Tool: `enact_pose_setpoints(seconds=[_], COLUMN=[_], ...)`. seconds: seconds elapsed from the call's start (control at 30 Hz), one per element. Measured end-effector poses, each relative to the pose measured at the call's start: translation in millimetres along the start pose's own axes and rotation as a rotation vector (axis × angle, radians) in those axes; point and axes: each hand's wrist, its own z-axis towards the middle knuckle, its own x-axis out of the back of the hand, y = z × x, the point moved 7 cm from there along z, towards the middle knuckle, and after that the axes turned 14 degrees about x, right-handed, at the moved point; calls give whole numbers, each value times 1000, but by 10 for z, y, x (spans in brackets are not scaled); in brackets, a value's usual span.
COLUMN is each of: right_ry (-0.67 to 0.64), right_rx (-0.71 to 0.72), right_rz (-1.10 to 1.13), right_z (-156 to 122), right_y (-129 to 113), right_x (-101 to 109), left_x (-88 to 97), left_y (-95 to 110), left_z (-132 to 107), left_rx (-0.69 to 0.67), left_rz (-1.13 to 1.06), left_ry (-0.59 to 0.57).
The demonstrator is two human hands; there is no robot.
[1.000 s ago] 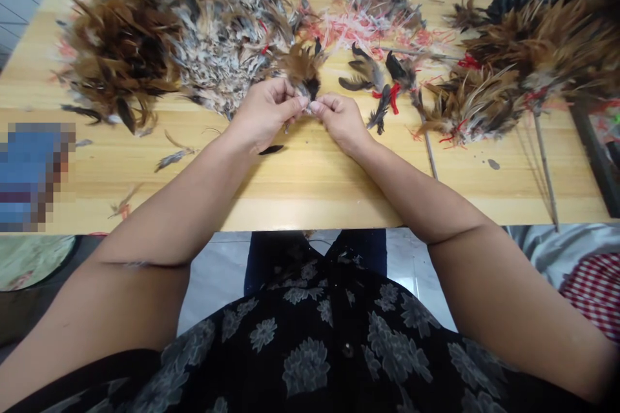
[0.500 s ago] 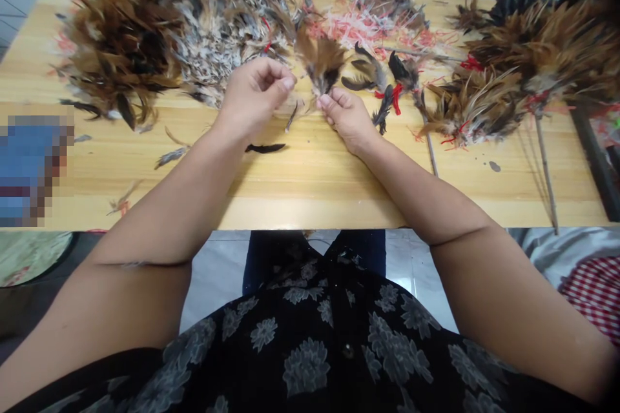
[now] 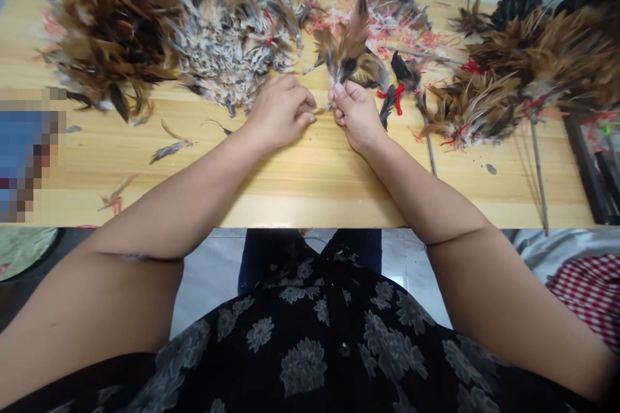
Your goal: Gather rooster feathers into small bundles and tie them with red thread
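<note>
The right hand is gripping a small feather bunch by its quills, the plumes fanning toward 12 o'clock above the worktop. The left hand is curling its fingertips in at the quill ends; whether it is gripping them I cannot tell. Red-tied bundles are lying done at 3 o'clock, while big loose piles are waiting at 10 o'clock, so plenty seems left. Half a second ago the left hand was lifted clear; now it is closing back in.
</note>
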Motion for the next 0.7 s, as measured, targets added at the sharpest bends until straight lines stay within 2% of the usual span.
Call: enact_pose_setpoints(seconds=[0.1,0.17,0.3,0.4,0.57,0.63,0.7], right_ry=[-3,-8,-23,-47,-87,-89,-90], right_rx=[24,42,81,123,211,238,257], right_rz=[-17,-28,-65,-110,-207,-244,-273], right_z=[22,39,86,112,108,106,109], right_y=[34,59,136,199,242,245,251], right_x=[22,43,94,119,123,127,129], left_x=[-112,-92,116,294,356,411,515], left_y=[3,-8,-48,-107,-66,-100,-171], left_z=[97,125,49,-29,-73,-41,0], left_rx=[-15,19,49,126,131,137,150], left_rz=[66,129,200,123,5,30,55], left_ry=[-1,-20,-81,-93,-182,-141,-43])
